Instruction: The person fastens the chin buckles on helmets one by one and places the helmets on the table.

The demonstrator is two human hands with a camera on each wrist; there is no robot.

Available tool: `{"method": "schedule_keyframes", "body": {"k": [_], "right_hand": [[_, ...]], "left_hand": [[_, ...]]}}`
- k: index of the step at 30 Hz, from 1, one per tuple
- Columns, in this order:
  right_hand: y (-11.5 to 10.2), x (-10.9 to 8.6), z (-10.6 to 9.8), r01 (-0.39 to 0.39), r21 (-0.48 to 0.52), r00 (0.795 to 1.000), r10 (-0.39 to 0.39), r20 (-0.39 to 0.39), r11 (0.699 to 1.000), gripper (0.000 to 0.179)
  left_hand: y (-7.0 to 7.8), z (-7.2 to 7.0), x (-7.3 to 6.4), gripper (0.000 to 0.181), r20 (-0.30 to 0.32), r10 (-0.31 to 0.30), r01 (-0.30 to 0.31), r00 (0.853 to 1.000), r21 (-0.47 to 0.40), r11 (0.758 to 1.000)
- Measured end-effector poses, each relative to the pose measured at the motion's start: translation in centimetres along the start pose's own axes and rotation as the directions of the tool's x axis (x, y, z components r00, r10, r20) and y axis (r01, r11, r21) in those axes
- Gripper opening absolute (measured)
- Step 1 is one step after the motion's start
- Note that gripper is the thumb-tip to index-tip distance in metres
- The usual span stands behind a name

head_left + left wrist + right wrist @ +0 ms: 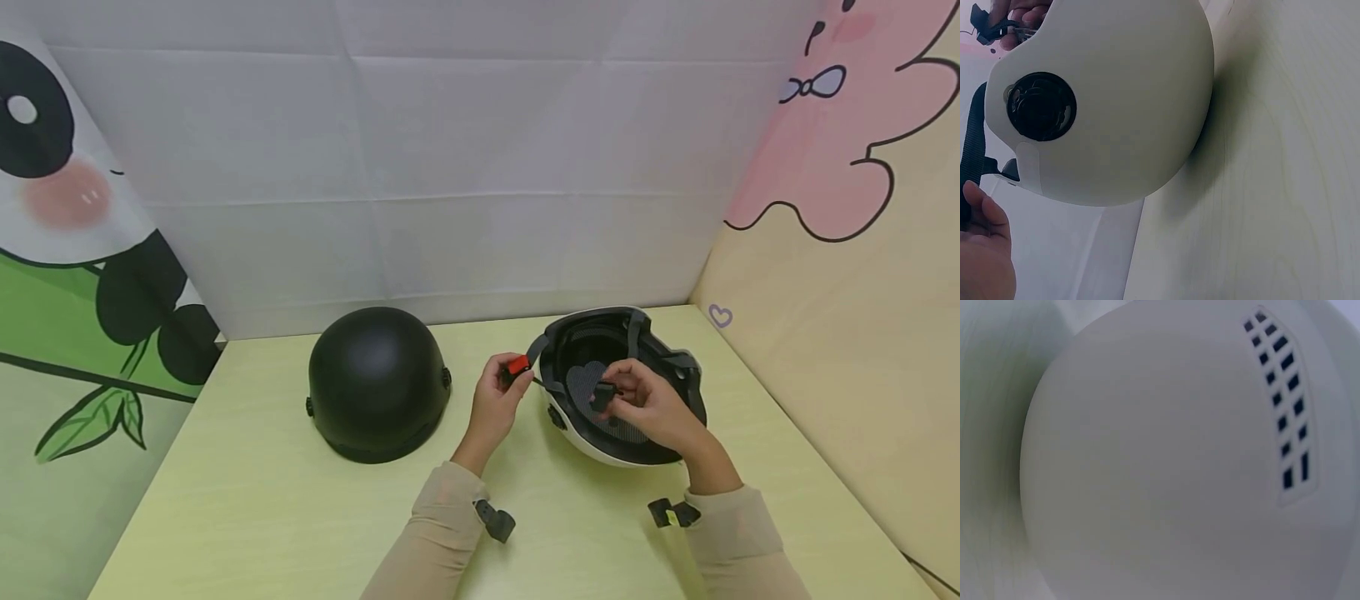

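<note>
A white helmet (592, 450) lies upside down on the table, its black padded inside facing up. Beside its left edge, my left hand (491, 408) pinches a red-and-black buckle end (518, 365) on the helmet's chin strap. Over the opening, my right hand (654, 406) holds a black buckle piece (602, 396) between thumb and fingers. The two strap ends are apart. In the left wrist view, the white shell (1135, 106) hides part of the right hand (1022, 19), while the strap (972, 137) runs down to the left hand (985, 250). Only the vented shell (1160, 444) shows in the right wrist view.
A black helmet (375, 383) stands dome up on the pale yellow table (262, 517), left of the white one. A white sheet (465, 167) hangs behind the table. Printed panels rise on both sides.
</note>
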State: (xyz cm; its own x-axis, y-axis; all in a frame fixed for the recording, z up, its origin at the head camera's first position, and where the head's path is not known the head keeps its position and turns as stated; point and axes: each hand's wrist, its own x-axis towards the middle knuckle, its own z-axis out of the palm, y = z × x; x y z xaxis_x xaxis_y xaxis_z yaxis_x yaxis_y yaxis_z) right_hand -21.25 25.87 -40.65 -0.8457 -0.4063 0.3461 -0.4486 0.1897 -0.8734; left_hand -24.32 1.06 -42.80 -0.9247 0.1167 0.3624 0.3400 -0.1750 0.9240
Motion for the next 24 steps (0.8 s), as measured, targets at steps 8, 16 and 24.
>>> {"method": "schedule_keyframes", "body": {"k": [8, 16, 24], "right_hand": [[-0.3, 0.0, -0.1, 0.033, -0.076, 0.999, -0.031, 0.025, 0.997, 0.030], [-0.3, 0.5, 0.6, 0.064, -0.150, 0.991, -0.080, -0.106, 0.987, 0.035], [-0.5, 0.8, 0.9, 0.091, -0.099, 0.987, -0.103, -0.121, 0.991, 0.038]], "left_hand": [[0.1, -0.1, 0.0, 0.031, 0.023, -0.007, 0.006, 1.000, 0.027, 1.000], [1.0, 0.0, -0.2, 0.033, 0.059, 0.016, -0.025, 0.998, 0.148, 0.989], [1.7, 0.4, -0.3, 0.033, 0.067, 0.013, -0.024, 0.998, 0.172, 0.985]]}}
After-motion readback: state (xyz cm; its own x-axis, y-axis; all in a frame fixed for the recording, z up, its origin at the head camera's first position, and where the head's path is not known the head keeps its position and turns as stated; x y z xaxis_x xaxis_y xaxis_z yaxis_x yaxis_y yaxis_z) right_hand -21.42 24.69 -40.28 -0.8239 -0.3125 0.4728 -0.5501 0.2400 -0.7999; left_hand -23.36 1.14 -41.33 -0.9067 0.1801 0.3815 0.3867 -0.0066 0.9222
